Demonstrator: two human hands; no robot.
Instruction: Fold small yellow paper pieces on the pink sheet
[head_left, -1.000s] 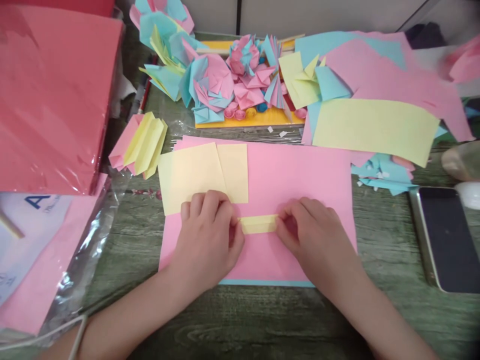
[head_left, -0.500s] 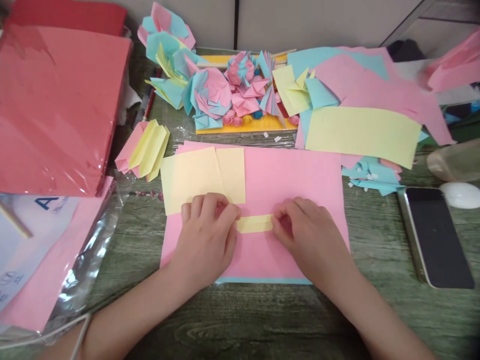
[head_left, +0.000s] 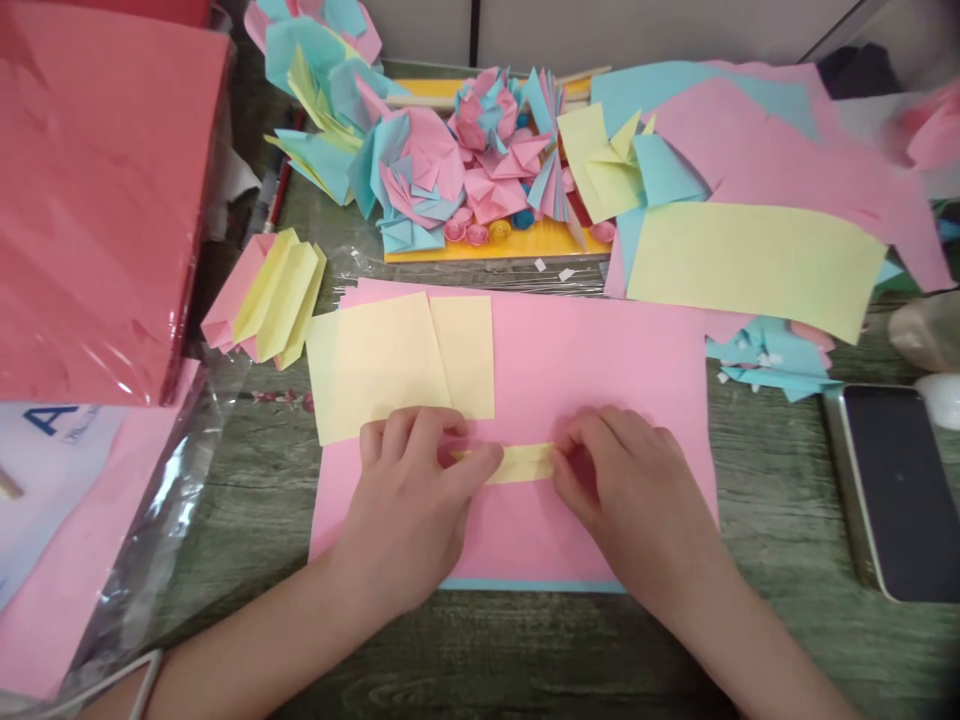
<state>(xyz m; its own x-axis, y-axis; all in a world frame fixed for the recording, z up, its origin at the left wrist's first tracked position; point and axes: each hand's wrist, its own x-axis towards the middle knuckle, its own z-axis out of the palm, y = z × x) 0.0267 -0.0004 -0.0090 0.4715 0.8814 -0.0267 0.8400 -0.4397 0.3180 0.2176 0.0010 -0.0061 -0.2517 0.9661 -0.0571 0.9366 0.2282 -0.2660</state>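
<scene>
A narrow folded strip of yellow paper (head_left: 523,463) lies across a stack of pink paper sheets (head_left: 600,370). The thumb of my left hand (head_left: 412,490) presses on the strip's left part, its other fingers curled just beyond. At the right end, the thumb and fingertips of my right hand (head_left: 634,490) are pinched on the strip. Two pale yellow paper pieces (head_left: 375,360) overlap on the stack's upper left, partly behind my left fingers. The strip's far ends are hidden by my hands.
Folded paper flowers (head_left: 424,170) stand at the back on a yellow board (head_left: 540,245). Pleated paper (head_left: 281,295) sits left, near red packs (head_left: 97,200) in plastic. On the right are a phone (head_left: 900,490), a yellow sheet (head_left: 757,260) and blue scraps (head_left: 780,355).
My left thumb has moved right along the strip, away from its curled fingers. My right hand keeps its pinch on the right end. The camera view has shifted slightly.
</scene>
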